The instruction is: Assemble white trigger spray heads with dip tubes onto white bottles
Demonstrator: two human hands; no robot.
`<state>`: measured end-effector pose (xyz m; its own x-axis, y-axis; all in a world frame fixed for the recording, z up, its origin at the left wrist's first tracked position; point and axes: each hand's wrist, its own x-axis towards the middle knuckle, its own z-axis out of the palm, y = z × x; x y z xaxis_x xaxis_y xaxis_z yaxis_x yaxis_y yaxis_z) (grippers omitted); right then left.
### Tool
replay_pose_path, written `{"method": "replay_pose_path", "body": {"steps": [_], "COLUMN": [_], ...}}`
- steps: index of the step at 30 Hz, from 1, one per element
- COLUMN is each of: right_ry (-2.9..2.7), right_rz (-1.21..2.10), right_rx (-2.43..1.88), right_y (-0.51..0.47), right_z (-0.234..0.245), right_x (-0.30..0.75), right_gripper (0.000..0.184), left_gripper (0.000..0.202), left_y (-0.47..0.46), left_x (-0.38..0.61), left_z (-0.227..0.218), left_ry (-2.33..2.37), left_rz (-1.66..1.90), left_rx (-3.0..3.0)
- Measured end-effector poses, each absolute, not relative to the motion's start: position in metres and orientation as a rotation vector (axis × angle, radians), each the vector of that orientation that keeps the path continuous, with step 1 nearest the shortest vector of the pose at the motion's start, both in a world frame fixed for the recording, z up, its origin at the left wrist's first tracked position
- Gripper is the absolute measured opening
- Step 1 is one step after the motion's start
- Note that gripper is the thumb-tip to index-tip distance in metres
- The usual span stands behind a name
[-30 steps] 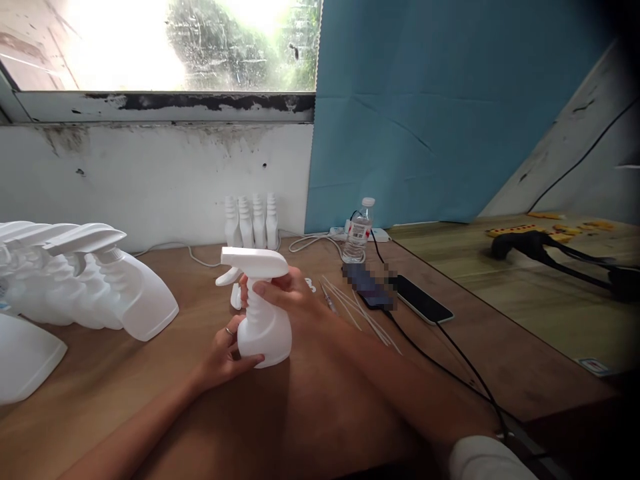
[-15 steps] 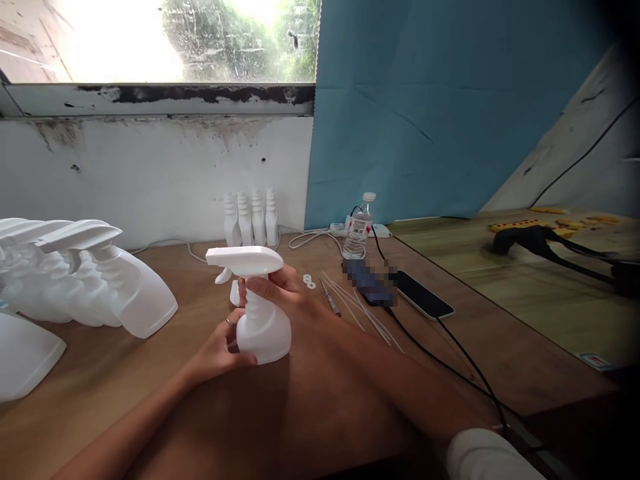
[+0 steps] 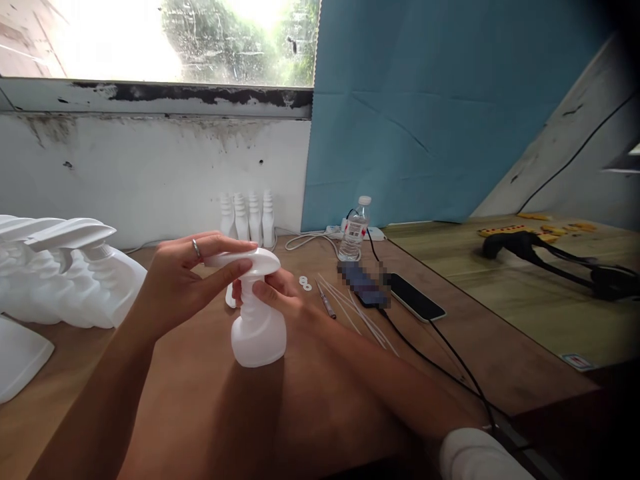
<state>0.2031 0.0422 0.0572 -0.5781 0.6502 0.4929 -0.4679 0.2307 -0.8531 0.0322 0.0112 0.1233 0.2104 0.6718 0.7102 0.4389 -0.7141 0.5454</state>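
Note:
A white spray bottle (image 3: 259, 337) stands upright on the brown table in front of me, its spray head pointing left. My left hand (image 3: 193, 277), with a ring on one finger, grips the spray head (image 3: 265, 262) from the left, fingers over the top and thumb along the near side. The nozzle end is mostly covered by that hand. Around the bottle's neck, just under the head, my right hand (image 3: 277, 293) is closed; some of its fingers are hidden behind the neck.
Several assembled spray bottles (image 3: 65, 287) lie at left. Several white bottles (image 3: 254, 217) stand by the wall. White rings (image 3: 305, 283), a screwdriver-like tool (image 3: 326, 300), thin tubes (image 3: 365, 317), a water bottle (image 3: 354, 233) and a cabled phone (image 3: 416, 297) are to the right.
My left hand has moved up from the bottle's lower body to its spray head. My right hand stays at the neck. The view has shifted slightly.

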Motion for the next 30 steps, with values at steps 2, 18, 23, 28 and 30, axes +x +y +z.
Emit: {"method": "replay_pose_path", "body": {"steps": [2, 18, 23, 28, 30], "right_ry": [-1.569, -1.544, -1.558, -1.528, -1.515], "right_rz": [1.540, 1.531, 1.478, 1.464, 1.414], "right_rx": [-0.141, -0.259, -0.260, -0.257, -0.267], "right_y": [0.043, 0.039, 0.039, 0.034, 0.033], "right_z": [0.055, 0.059, 0.057, 0.058, 0.058], "right_x": [0.202, 0.195, 0.193, 0.191, 0.190], "right_gripper": [0.035, 0.048, 0.055, 0.052, 0.055], "left_gripper": [0.020, 0.018, 0.017, 0.017, 0.018], "left_y": [0.011, 0.006, 0.004, 0.005, 0.005], "left_x": [0.033, 0.032, 0.030, 0.029, 0.029], "left_z": [0.121, 0.126, 0.126, 0.125, 0.124], "left_ry": [1.053, 1.098, 1.072, 1.078, 1.089], "left_rz": [1.510, 1.411, 1.384, 1.383, 1.381], "left_rx": [2.273, 2.273, 2.268, 2.257, 2.253]}}
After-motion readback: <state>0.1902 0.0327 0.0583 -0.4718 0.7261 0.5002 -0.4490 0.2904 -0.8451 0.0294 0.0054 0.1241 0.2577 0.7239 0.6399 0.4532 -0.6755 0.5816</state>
